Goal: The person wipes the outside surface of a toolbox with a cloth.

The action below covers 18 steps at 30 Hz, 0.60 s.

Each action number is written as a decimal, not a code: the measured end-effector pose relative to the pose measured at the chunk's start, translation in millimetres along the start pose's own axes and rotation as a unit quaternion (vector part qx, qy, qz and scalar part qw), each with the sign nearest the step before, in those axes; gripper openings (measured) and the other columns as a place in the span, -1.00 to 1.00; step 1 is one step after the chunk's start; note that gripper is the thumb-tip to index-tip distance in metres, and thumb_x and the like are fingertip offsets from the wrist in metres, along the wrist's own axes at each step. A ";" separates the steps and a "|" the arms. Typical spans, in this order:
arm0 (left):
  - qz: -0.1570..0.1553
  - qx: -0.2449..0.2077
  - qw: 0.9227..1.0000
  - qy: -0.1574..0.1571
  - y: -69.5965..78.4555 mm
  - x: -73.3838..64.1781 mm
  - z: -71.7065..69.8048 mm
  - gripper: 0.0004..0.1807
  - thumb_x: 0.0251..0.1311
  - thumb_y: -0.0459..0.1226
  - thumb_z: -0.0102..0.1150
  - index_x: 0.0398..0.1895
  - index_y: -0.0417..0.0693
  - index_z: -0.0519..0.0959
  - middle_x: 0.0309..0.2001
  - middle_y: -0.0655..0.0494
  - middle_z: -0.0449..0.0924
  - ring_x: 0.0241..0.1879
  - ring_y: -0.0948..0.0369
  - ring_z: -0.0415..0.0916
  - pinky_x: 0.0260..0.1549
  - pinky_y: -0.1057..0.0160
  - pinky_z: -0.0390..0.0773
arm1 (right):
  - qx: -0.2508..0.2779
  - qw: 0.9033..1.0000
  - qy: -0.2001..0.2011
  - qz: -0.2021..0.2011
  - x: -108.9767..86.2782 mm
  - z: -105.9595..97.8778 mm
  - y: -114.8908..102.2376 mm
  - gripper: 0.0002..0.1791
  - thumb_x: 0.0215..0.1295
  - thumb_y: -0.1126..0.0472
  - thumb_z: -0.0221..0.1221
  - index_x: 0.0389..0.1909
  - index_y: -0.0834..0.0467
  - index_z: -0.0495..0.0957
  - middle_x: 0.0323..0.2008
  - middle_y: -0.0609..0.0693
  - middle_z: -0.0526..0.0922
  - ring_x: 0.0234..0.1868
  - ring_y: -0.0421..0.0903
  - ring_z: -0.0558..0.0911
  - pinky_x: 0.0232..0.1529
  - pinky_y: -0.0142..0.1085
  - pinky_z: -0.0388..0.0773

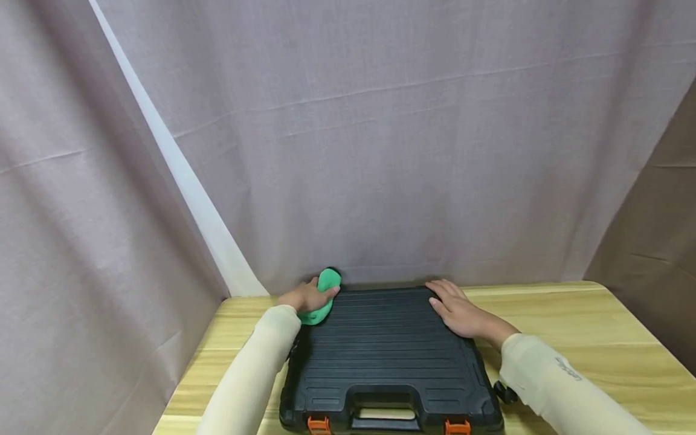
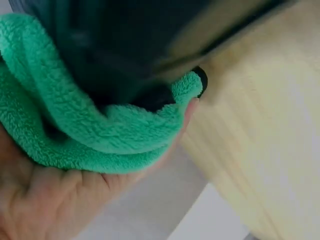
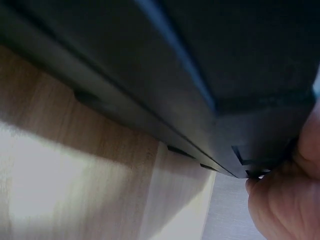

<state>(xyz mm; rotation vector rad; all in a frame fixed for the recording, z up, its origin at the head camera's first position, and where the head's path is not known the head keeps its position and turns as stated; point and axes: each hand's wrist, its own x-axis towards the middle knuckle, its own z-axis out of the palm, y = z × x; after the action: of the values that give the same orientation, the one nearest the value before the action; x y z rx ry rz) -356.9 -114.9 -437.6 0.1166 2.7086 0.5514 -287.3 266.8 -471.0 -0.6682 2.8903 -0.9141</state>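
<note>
A black plastic tool case (image 1: 399, 338) with a ribbed lid lies flat on the wooden table, its handle and orange latches toward me. At its far left corner my left hand (image 1: 309, 298) grips a fluffy green cloth (image 1: 322, 311). In the left wrist view, the cloth (image 2: 115, 127) is folded around the dark edge of the case, with the palm (image 2: 55, 200) beneath it. My right hand (image 1: 459, 314) rests on the far right corner of the lid, fingers fairly straight toward the back edge. The right wrist view shows part of that hand (image 3: 282, 200) against the case's corner.
A small black object (image 1: 505, 393), partly hidden by my right sleeve, sits beside the case's right side. The wooden table (image 1: 571, 338) extends to both sides of the case. A grey-mauve curtain (image 1: 408, 181) hangs right behind the table's back edge.
</note>
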 end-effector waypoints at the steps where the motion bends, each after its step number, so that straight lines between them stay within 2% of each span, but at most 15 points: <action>1: 0.007 -0.011 1.000 0.007 -1.9 0.0 1.1 0.05 0.55 0.37 -0.21 0.75 -0.20 -0.05 0.70 -0.25 0.10 0.69 -0.18 0.11 0.62 -0.16 0.26 | 0.000 1.000 -0.001 0.000 0.0 -0.3 0.0 -0.39 0.79 0.10 -0.18 0.63 0.38 0.15 0.62 0.48 0.13 0.65 0.56 -0.02 0.56 0.51 -0.03; 4: 0.016 -0.029 0.999 0.024 -5.1 -3.4 6.0 0.01 0.59 0.31 -0.21 0.75 -0.23 -0.07 0.69 -0.33 0.07 0.69 -0.23 0.08 0.63 -0.17 0.24 | 0.000 1.000 -0.003 0.000 -0.3 -0.7 -0.2 -0.38 0.79 0.09 -0.18 0.63 0.38 0.14 0.62 0.49 0.12 0.65 0.56 -0.03 0.57 0.50 -0.04; 8: 0.015 -0.073 0.997 0.035 -8.7 -15.5 14.0 -0.05 0.62 0.24 -0.16 0.77 -0.13 -0.13 0.72 -0.35 -0.06 0.72 -0.26 -0.06 0.63 -0.27 0.18 | -0.003 1.000 -0.005 -0.002 -2.9 -0.3 -0.6 -0.38 0.79 0.07 -0.18 0.63 0.37 0.15 0.62 0.48 0.14 0.65 0.56 -0.02 0.56 0.51 -0.02; 12: 0.045 -0.119 0.990 0.055 -17.1 -31.2 22.8 -0.04 0.63 0.16 -0.11 0.77 -0.17 -0.21 0.73 -0.38 -0.13 0.72 -0.30 -0.12 0.63 -0.33 0.13 | -0.004 1.000 -0.006 0.000 -5.4 0.1 0.7 -0.38 0.79 0.08 -0.18 0.64 0.37 0.15 0.62 0.48 0.14 0.65 0.56 -0.02 0.56 0.51 -0.01; 14: 0.066 -0.148 0.984 0.078 -22.4 -40.2 28.9 -0.05 0.64 0.11 -0.09 0.76 -0.25 -0.22 0.71 -0.41 -0.08 0.70 -0.31 -0.06 0.62 -0.33 0.14 | -0.004 1.000 -0.003 0.001 -5.6 0.4 1.4 -0.38 0.79 0.08 -0.19 0.64 0.37 0.14 0.62 0.48 0.13 0.65 0.55 -0.02 0.57 0.50 -0.02; 18: 0.105 -0.227 0.961 0.118 -30.9 -66.7 44.1 -0.13 0.67 -0.04 -0.05 0.71 -0.37 -0.16 0.61 -0.50 0.13 0.59 -0.29 0.20 0.57 -0.32 0.25 | -0.001 1.000 0.005 -0.011 -3.7 3.3 8.0 -0.37 0.80 0.06 -0.21 0.62 0.41 0.14 0.61 0.50 0.13 0.64 0.57 -0.02 0.54 0.52 -0.04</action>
<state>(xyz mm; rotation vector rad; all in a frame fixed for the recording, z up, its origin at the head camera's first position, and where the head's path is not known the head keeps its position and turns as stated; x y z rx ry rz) -278.8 -137.6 -464.5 0.2278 2.7252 1.3081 -286.5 272.5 -478.5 -0.6980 2.8991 -0.9195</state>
